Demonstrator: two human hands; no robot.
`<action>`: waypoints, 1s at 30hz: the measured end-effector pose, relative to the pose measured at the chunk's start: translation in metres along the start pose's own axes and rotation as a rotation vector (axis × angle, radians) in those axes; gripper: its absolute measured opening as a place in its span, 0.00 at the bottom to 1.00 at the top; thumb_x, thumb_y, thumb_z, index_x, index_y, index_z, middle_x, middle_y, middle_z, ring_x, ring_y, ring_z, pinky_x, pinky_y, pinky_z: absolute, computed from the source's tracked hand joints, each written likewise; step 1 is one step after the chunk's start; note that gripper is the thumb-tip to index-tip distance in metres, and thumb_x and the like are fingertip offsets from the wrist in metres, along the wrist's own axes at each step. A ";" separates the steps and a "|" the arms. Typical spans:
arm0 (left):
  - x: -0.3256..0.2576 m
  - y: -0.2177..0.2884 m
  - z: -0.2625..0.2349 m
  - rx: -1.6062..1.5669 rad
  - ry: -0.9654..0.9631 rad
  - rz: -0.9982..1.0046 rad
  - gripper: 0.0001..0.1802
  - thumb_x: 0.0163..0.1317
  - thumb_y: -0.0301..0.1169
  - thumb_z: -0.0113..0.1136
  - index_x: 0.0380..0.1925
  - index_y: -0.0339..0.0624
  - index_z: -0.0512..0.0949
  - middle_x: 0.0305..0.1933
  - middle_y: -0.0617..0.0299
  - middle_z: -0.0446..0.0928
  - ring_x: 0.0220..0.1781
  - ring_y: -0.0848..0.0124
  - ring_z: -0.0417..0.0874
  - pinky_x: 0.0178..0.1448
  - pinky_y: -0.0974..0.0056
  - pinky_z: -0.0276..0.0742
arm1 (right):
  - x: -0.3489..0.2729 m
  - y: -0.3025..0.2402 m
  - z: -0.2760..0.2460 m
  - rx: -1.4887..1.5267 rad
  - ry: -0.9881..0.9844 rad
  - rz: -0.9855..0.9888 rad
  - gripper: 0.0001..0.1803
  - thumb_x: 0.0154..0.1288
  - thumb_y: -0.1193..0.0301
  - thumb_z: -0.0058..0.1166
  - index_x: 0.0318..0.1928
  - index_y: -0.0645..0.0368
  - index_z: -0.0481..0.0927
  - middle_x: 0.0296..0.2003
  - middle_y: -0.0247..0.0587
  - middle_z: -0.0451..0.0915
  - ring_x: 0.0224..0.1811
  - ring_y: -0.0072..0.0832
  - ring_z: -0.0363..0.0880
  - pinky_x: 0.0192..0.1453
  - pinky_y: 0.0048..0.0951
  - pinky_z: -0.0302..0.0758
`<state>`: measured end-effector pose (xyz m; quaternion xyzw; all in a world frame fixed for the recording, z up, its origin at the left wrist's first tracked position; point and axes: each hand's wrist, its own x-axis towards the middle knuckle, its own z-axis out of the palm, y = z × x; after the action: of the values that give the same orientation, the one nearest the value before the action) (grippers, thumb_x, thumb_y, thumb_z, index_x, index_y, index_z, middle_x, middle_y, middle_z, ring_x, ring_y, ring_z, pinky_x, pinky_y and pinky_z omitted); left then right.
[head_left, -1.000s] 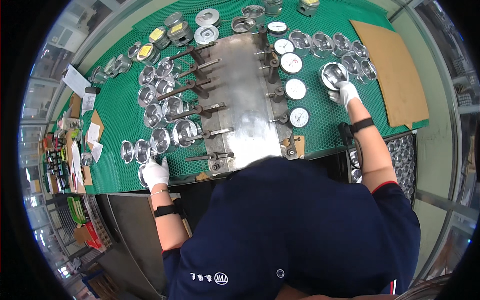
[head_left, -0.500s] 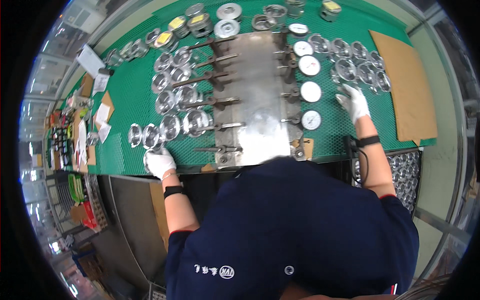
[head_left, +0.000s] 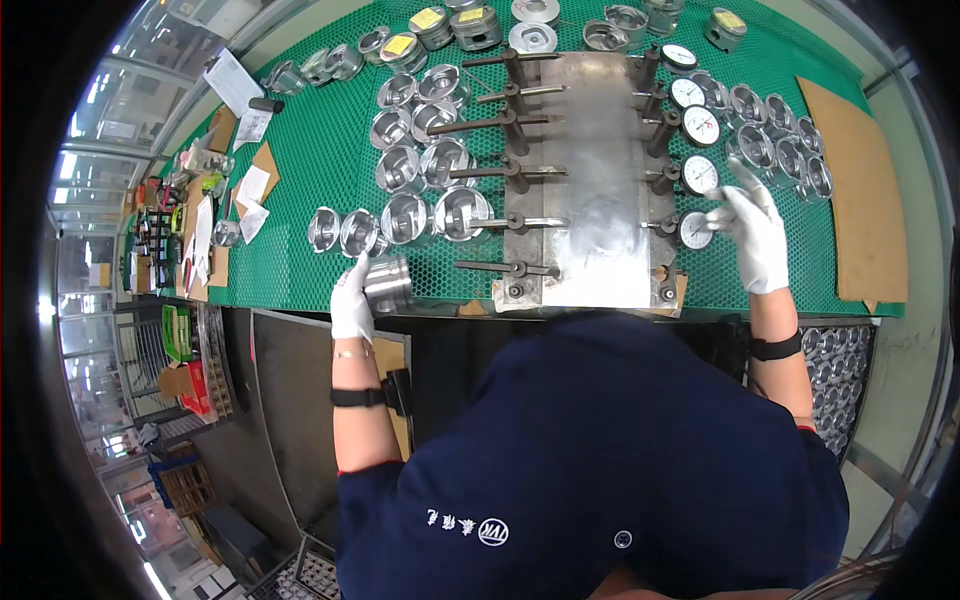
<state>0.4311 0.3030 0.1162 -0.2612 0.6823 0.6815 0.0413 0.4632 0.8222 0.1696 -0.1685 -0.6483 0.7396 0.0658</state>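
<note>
At the bench's near edge, my white-gloved left hand (head_left: 351, 305) is closed on a shiny metal piston (head_left: 389, 284), which lies on its side in the grip. Just beyond it a row of upright pistons (head_left: 404, 218) stands on the green mat. My right hand (head_left: 757, 235), gloved too, is empty with its fingers apart. It hovers right of the dial gauges (head_left: 699, 175), its fingertips close to the nearest gauge (head_left: 696, 230). Between my hands lies a polished steel plate (head_left: 605, 215) with clamp-like metal bars (head_left: 518, 222) along its left side.
More pistons (head_left: 790, 158) stand at the right beside a cardboard sheet (head_left: 850, 195). Along the back are pistons with yellow labels (head_left: 398, 46). Papers (head_left: 252, 187) and a clipboard (head_left: 234, 84) lie at the left. Below the bench at the right is a tray of metal parts (head_left: 835, 375).
My left hand has turned the piston it grips onto its side. My right hand has moved from the right-hand pistons toward the gauges. The whole view has shifted.
</note>
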 end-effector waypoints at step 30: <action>-0.069 0.007 0.219 0.896 -0.670 1.239 0.47 0.48 0.38 0.75 0.67 0.36 0.65 0.62 0.40 0.70 0.63 0.44 0.72 0.66 0.49 0.71 | -0.059 0.040 0.063 -0.444 -0.339 0.390 0.48 0.64 0.70 0.63 0.78 0.58 0.49 0.43 0.42 0.81 0.33 0.26 0.85 0.41 0.27 0.85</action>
<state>0.4218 0.5316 0.1363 0.4188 0.8607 0.2867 -0.0404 0.5023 0.7388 0.1468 -0.1741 -0.7508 0.5966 -0.2236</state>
